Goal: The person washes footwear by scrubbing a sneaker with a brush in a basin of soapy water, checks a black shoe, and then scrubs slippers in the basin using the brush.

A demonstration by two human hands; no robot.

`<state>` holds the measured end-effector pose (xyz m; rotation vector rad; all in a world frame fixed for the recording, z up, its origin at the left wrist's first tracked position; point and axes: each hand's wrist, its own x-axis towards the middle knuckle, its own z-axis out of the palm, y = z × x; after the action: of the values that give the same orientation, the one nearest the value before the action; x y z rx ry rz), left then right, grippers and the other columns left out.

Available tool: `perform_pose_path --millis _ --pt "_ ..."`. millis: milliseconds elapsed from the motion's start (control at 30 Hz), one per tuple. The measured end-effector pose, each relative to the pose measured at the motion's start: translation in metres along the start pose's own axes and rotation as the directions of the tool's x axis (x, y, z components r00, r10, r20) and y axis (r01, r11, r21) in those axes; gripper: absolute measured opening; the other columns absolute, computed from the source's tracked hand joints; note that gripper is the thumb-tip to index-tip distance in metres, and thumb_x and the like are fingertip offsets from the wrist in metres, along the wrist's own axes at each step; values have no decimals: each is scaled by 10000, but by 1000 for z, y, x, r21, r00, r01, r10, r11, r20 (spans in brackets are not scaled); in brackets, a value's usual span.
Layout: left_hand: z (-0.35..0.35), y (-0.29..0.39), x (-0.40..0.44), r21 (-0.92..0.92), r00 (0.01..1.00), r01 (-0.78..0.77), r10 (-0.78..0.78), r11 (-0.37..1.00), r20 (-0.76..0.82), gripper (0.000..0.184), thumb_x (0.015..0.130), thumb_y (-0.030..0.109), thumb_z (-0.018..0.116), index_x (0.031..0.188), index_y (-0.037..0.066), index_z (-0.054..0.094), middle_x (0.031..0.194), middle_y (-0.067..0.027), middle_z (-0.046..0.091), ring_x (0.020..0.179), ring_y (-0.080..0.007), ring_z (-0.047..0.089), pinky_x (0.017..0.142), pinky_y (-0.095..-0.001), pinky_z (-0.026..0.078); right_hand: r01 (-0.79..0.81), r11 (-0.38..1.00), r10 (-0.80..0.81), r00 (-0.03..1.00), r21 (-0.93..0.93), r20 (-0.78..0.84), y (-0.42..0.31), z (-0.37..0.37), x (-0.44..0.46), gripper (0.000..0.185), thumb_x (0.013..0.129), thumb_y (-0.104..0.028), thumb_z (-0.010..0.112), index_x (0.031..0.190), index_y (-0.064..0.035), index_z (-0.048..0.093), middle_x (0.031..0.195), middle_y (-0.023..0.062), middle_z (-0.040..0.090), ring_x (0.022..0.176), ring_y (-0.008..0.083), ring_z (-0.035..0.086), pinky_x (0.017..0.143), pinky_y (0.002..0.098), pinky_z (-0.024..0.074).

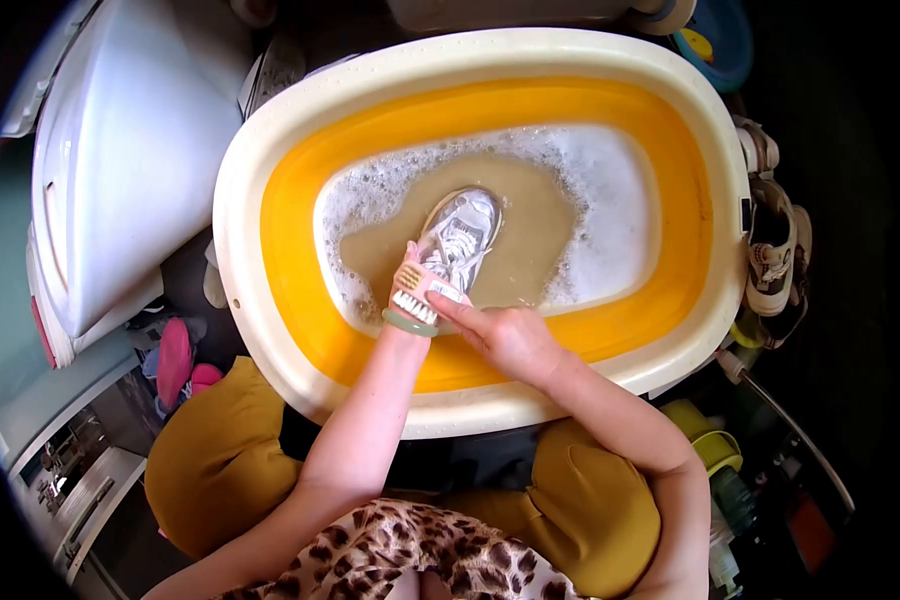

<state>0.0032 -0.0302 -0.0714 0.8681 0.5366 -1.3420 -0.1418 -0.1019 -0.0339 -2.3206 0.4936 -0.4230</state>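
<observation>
A grey-and-white lace-up sneaker (463, 235) is held over the murky, sudsy water, toe pointing away from me. My left hand (398, 296), with a pale green bangle (410, 323) at the wrist, is at its heel end. The brush hides most of those fingers, but the hand appears to grip the shoe. My right hand (517, 340) is closed around a pink scrub brush (426, 284), its index finger stretched along it. White and yellowish bristles face my left wrist, and a barcode label shows on the brush. Both hands are inside the yellow-and-cream tub (625, 335).
White foam (610, 205) floats along the tub's right and upper sides. More shoes (773, 250) stand against the tub's right edge. A white fixture (135, 160) is at the left, near pink slippers (175, 360). Green containers (715, 450) sit at lower right, beside a metal rod (795, 435).
</observation>
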Motion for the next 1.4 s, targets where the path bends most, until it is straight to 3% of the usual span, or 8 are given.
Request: perform_pose_path --millis 200,400,567,700,900,1167,1233,1400 --pt "4 1 2 -151 999 52 -50 987 18 533 989 437 195 1352 89 370 1336 -126 461 1219 -295 444 1041 -461 351 -265 914 325 932 -306 163 46 -20 28 424 858 -197 582 1273 -268 537 656 119 603 462 262 559 433 383 456" --pt "-7 1 3 -97 996 51 -42 994 83 589 969 486 243 1361 62 358 1345 -134 453 1216 -298 450 1053 -445 340 101 994 -104 993 -51 -60 3 7 -1 405 863 -179 571 1251 -295 553 697 151 617 482 285 580 445 385 462" --pt "3 0 1 -132 988 52 -32 990 150 605 969 494 206 1377 69 344 1347 -133 453 1237 -293 436 1046 -436 353 -295 906 353 923 -304 155 48 -21 35 388 876 -201 556 1256 -282 545 674 149 614 491 290 587 433 375 457" --pt "-20 2 7 -114 922 74 -24 991 387 598 975 480 212 1373 55 348 1358 -132 442 1222 -286 449 1038 -438 359 42 993 -42 999 -111 -2 7 3 0 403 859 -174 581 1250 -262 550 682 153 620 487 297 582 449 380 469" --pt "7 1 -4 -191 994 78 -61 979 93 571 982 442 214 1376 53 350 1372 -152 424 1247 -312 423 1046 -454 345 -249 907 302 947 -340 112 62 -23 36 438 872 -195 551 1293 -306 499 601 108 596 478 269 586 420 404 449" --pt "-24 -2 9 -116 998 56 -54 992 22 590 970 488 229 1354 68 382 1332 -153 461 1209 -301 455 1034 -451 359 -74 993 85 989 -91 124 6 -13 -11 435 836 -186 594 1255 -292 542 560 107 562 443 257 553 422 379 450" --pt "-19 2 6 -391 939 205 -67 897 338 548 974 469 252 1306 73 435 1261 -139 524 1137 -299 512 988 -455 403 -109 985 133 975 -136 176 26 -13 6 400 833 -176 614 1219 -276 585 532 101 538 422 243 538 416 361 446" --pt "0 3 2 -205 995 93 -82 974 61 566 979 463 210 1337 68 399 1310 -140 486 1188 -303 475 1036 -450 364 -221 921 256 964 -320 74 55 -25 40 433 822 -167 607 1237 -284 566 548 86 550 427 230 543 421 348 453"
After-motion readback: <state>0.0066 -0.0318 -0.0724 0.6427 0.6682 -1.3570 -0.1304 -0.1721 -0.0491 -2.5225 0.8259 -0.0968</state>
